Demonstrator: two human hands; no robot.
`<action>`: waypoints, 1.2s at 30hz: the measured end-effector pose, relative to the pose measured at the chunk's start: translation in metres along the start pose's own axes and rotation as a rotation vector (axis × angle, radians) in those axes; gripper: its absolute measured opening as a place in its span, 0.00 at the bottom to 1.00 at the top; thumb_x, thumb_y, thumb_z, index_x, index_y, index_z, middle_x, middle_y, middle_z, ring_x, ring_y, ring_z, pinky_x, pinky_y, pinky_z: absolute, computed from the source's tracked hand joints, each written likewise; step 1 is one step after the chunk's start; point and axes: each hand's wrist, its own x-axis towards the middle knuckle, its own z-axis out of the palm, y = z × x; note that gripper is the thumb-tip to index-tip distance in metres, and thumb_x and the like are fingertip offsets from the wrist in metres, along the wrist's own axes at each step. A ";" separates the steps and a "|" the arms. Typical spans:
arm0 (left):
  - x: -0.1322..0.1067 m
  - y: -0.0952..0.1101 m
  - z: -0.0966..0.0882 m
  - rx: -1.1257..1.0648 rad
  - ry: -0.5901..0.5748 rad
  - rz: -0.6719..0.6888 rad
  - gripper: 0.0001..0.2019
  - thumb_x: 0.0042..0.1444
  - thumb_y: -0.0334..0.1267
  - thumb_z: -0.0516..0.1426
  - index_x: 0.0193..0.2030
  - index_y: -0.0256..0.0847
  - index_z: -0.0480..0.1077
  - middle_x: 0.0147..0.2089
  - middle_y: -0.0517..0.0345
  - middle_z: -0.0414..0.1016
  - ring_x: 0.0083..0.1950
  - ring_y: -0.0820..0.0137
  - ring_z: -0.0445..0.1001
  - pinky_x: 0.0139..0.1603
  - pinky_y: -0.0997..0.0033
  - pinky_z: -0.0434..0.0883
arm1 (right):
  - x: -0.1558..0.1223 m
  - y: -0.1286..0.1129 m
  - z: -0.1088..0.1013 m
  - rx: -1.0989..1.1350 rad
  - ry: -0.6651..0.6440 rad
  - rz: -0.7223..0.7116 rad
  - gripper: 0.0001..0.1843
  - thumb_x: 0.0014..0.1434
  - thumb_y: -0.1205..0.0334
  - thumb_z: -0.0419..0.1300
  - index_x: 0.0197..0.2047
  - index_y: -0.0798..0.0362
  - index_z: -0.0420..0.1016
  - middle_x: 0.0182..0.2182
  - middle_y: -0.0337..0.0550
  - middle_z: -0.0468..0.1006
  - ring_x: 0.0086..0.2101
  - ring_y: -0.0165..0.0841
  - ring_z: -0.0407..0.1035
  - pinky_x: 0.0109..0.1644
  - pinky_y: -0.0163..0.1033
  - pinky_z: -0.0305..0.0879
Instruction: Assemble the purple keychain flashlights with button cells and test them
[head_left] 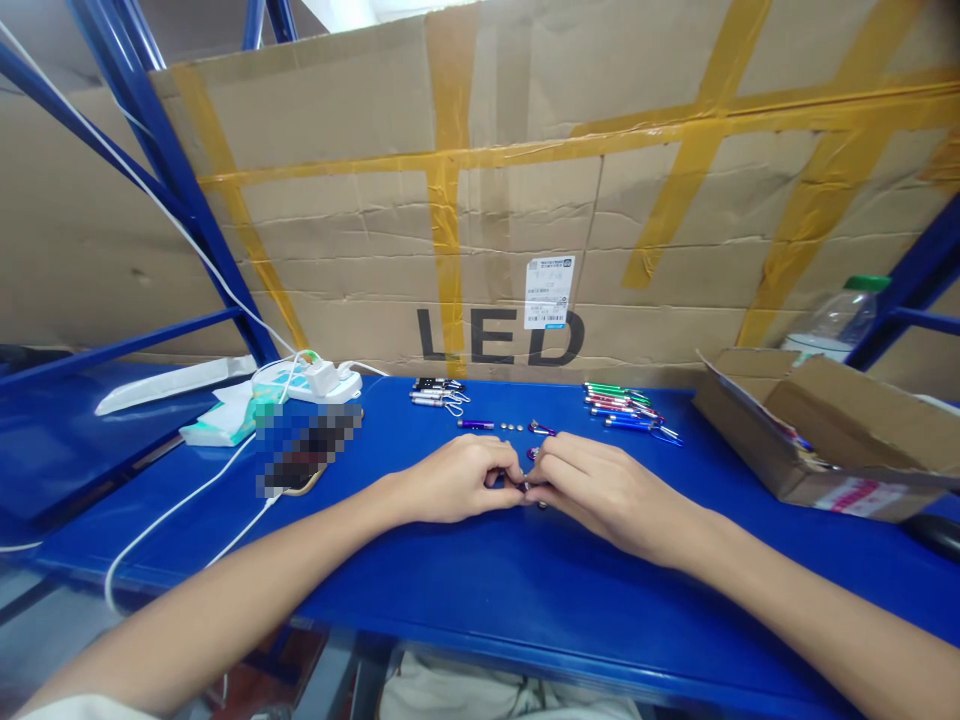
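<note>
My left hand (pixel 457 478) and my right hand (pixel 600 482) meet fingertip to fingertip just above the blue table. Both are closed in a pinch on something small, mostly hidden by the fingers. Beyond them lies a purple metal tube (pixel 475 425), with several small silver discs like button cells (pixel 511 427) to its right. A small purple piece with a metal clip (pixel 540 428) comes after those. Closer to my right fingers sits a purple end piece (pixel 532 454). Another tiny metal part (pixel 541 504) shows under my right hand.
Behind, black and silver penlights (pixel 437 398) and green, red and blue ones (pixel 626 410) lie in groups. An open cardboard box (pixel 832 440) stands right. Left are a phone (pixel 311 455), a power strip (pixel 307 381) and white cables. Taped cardboard (pixel 360 250) walls the back.
</note>
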 end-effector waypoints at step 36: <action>0.000 -0.002 0.000 0.015 -0.029 -0.021 0.08 0.67 0.39 0.66 0.39 0.38 0.76 0.35 0.61 0.74 0.35 0.72 0.71 0.39 0.74 0.64 | -0.001 -0.001 -0.006 0.118 -0.052 0.046 0.07 0.78 0.59 0.56 0.53 0.52 0.72 0.44 0.48 0.78 0.42 0.37 0.73 0.44 0.40 0.69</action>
